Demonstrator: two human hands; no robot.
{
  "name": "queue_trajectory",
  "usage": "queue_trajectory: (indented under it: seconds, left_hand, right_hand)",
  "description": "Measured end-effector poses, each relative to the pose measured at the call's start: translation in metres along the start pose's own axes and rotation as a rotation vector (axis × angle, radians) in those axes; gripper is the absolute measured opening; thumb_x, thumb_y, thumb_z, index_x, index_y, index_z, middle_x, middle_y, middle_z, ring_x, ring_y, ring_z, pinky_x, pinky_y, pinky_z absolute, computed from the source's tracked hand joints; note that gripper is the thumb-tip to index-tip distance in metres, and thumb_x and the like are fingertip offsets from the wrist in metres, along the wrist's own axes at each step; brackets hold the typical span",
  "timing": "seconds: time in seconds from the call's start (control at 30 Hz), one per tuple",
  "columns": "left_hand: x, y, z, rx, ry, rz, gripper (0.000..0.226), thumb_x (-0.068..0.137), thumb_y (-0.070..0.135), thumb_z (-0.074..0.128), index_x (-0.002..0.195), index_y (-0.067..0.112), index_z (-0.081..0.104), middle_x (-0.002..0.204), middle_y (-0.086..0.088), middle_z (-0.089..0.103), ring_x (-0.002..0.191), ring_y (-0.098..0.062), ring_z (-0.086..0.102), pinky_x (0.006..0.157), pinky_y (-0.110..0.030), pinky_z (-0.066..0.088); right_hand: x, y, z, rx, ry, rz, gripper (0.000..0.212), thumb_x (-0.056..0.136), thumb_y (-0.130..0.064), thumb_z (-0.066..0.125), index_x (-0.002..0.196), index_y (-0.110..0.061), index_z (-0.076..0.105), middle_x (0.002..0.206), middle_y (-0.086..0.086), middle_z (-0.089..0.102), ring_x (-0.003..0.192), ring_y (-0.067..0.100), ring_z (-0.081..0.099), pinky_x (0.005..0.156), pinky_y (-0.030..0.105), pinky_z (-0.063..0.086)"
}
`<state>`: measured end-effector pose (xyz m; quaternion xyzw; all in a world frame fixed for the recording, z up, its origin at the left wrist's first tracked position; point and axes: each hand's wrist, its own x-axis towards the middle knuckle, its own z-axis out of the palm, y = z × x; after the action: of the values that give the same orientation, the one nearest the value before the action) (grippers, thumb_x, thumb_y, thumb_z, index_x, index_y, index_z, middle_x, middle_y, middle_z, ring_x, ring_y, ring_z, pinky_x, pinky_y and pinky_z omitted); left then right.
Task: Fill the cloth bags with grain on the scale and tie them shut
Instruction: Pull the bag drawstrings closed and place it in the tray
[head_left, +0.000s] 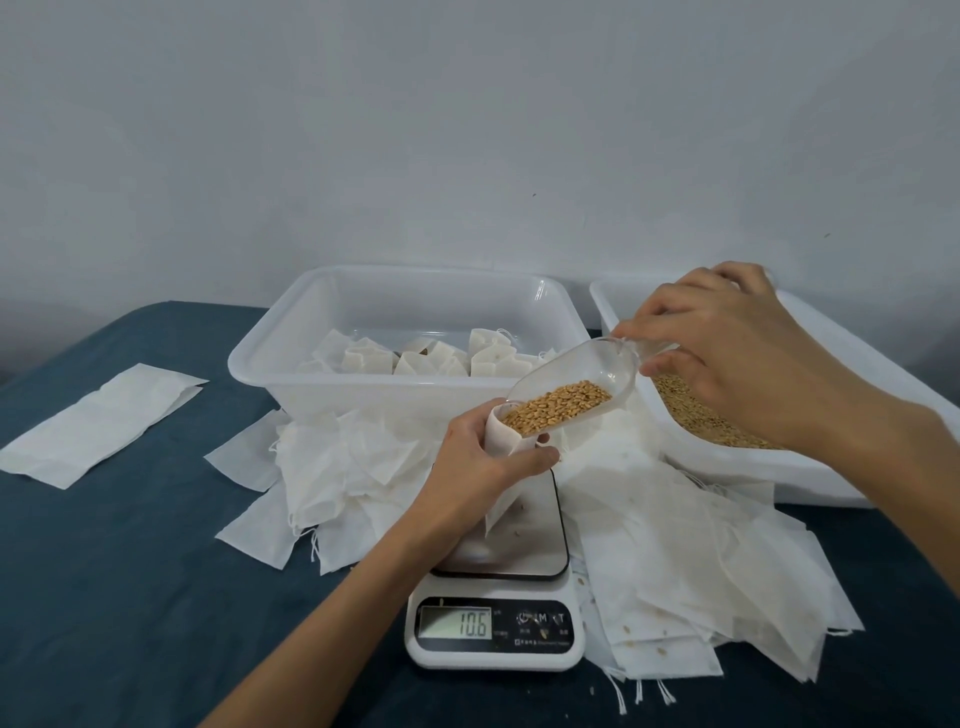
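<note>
Head view is showing you pouring: your left hand (485, 457) is curling round the neck of a small white cloth bag (506, 441) and holding it upright over the steel plate of the scale (498, 631), while your right hand (727, 353) is pinching the handle of a clear plastic scoop (576, 387) tilted down into the bag's mouth. To do this well, you are wanting the scoop's lip inside the opening, not just above it, and the bag's bottom resting on the plate so the reading counts; the display is showing 10.6. Ease the tilt gently, as the grain (558, 405) looks loose and likely to rush; stray kernels are already lying on the plate and on the empty bags (675, 545) heaped on the worktop. The bag in your grip is looking thin, limp and mostly slack below your fingers. Filled, tied bags are sitting in the left white tub (270, 343), and the grain supply is lying in the right tub (810, 473).
</note>
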<state>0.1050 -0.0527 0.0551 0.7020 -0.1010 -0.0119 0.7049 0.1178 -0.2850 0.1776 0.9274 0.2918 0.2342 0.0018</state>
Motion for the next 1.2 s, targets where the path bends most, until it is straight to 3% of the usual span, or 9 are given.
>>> queue_trajectory:
  seconds: [0.23, 0.9, 1.2]
  left_hand:
    - [-0.0004, 0.0003, -0.0006, -0.005, -0.014, 0.017, 0.022, 0.086, 0.01, 0.082, 0.105, 0.018, 0.074, 0.089, 0.011, 0.075, 0.08, -0.006, 0.067, 0.07, -0.021, 0.054]
    - [-0.0004, 0.0008, -0.0004, -0.018, -0.001, 0.014, 0.028, 0.085, 0.009, 0.083, 0.11, 0.014, 0.073, 0.096, 0.005, 0.078, 0.081, -0.006, 0.07, 0.073, -0.021, 0.055]
    - [-0.0007, 0.0011, -0.0006, -0.025, -0.002, 0.024, 0.025, 0.085, 0.008, 0.083, 0.101, 0.023, 0.073, 0.089, 0.01, 0.077, 0.077, -0.003, 0.069, 0.069, -0.019, 0.055]
  right_hand:
    - [0.0004, 0.0007, 0.0003, -0.006, 0.01, -0.009, 0.031, 0.086, -0.009, 0.077, 0.114, -0.022, 0.075, 0.103, -0.002, 0.068, 0.103, 0.028, 0.058, 0.103, 0.047, 0.025]
    - [0.0004, -0.0014, -0.0013, 0.049, 0.006, 0.023, 0.034, 0.083, -0.011, 0.08, 0.112, -0.025, 0.071, 0.1, -0.009, 0.072, 0.105, 0.021, 0.058, 0.099, 0.042, 0.026]
    - [0.0007, -0.0021, -0.0021, 0.022, 0.004, 0.016, 0.031, 0.085, -0.013, 0.078, 0.113, -0.025, 0.072, 0.1, -0.009, 0.071, 0.103, 0.022, 0.057, 0.1, 0.044, 0.028]
